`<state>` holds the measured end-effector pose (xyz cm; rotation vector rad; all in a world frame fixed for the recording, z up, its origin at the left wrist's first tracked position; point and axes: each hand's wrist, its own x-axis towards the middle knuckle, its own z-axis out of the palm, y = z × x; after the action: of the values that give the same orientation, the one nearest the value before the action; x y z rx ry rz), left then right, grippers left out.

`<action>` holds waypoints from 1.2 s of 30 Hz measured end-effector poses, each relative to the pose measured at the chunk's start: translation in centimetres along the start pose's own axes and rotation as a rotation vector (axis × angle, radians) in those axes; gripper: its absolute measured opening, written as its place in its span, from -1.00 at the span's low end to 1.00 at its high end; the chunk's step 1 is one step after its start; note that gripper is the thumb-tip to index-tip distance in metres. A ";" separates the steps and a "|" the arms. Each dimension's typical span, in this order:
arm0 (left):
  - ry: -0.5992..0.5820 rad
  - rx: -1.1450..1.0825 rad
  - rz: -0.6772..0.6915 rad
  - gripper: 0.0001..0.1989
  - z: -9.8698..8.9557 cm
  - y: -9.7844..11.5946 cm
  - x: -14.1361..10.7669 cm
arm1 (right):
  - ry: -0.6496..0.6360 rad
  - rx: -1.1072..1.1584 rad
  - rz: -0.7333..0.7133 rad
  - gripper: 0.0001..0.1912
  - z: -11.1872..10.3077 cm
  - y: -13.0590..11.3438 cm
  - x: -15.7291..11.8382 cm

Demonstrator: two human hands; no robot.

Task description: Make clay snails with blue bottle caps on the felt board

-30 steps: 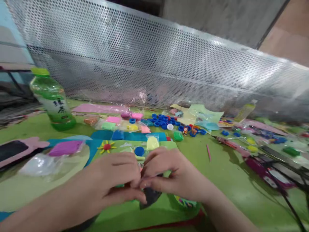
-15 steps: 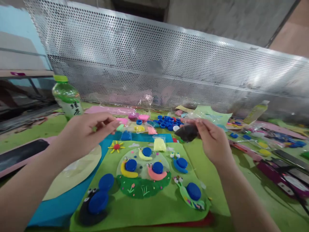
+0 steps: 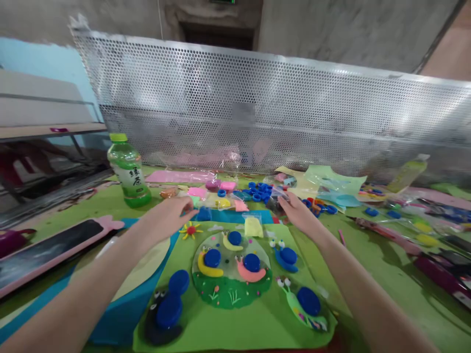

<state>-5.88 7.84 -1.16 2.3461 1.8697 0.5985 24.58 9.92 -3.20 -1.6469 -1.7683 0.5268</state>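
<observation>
My right hand (image 3: 294,210) grips a small clear bag of black clay (image 3: 275,203) over the far side of the table. My left hand (image 3: 174,213) has loosely curled fingers, with a gap between thumb and fingers. Its fingertips are beside a packet of blue clay (image 3: 204,214); whether they touch it I cannot tell. Between my arms lies a green sheet (image 3: 221,331) with clay snails, each bearing a blue bottle cap. Among them are a yellow snail (image 3: 209,268), a pink snail (image 3: 252,273) and a black snail (image 3: 162,333). A bag of pale yellow clay (image 3: 253,227) rests on the sheet's far edge.
A green tea bottle (image 3: 128,171) stands at the left, behind a phone in a pink case (image 3: 55,250). Loose blue caps (image 3: 261,191) and colored clay packets are at the back. A maroon glue gun (image 3: 441,274) lies right. A perforated metal panel (image 3: 294,108) rises behind.
Both hands have moved forward over the table, the right one carrying the black clay bag toward the back. The left hand has come close to the blue packet. The camera view has shifted.
</observation>
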 end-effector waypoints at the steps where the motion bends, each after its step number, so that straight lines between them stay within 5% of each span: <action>1: -0.025 0.012 -0.004 -0.74 0.7 -0.1 0.3 | 0.027 -0.024 -0.021 -0.51 0.4 0.2 0.4; 4: -0.079 0.065 -0.094 -0.61 2.6 -0.6 1.2 | 0.031 -0.103 -0.112 -0.37 1.3 0.8 0.7; 8: -0.124 0.087 -0.207 -0.58 4.0 -1.2 2.3 | 0.006 -0.179 -0.197 -0.58 1.8 0.9 0.2; 12: -0.141 -0.008 -0.164 -0.72 4.3 -1.5 2.8 | 0.000 -0.189 -0.262 -0.76 1.7 0.1 -0.3; 19: -0.078 -0.294 -0.020 -0.81 3.3 0.4 1.7 | -0.092 -0.106 -0.363 -0.75 1.9 -1.7 -1.9; 23: -0.092 -0.418 0.113 -0.79 2.5 4.0 -0.2 | -0.154 0.048 -0.413 -0.60 2.0 -3.4 -3.2; 26: -0.113 -0.442 0.171 -0.83 2.2 5.9 -1.8 | -0.151 0.190 -0.402 -0.74 1.8 -4.6 -4.2; 36: 0.071 -0.820 0.169 -0.81 1.5 6.0 -3.2 | -0.243 0.610 -0.341 -0.68 0.4 -5.2 -6.8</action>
<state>-0.38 3.58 -1.51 1.9236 1.1067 1.1951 20.53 2.63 -1.20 -0.8721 -1.7669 1.0129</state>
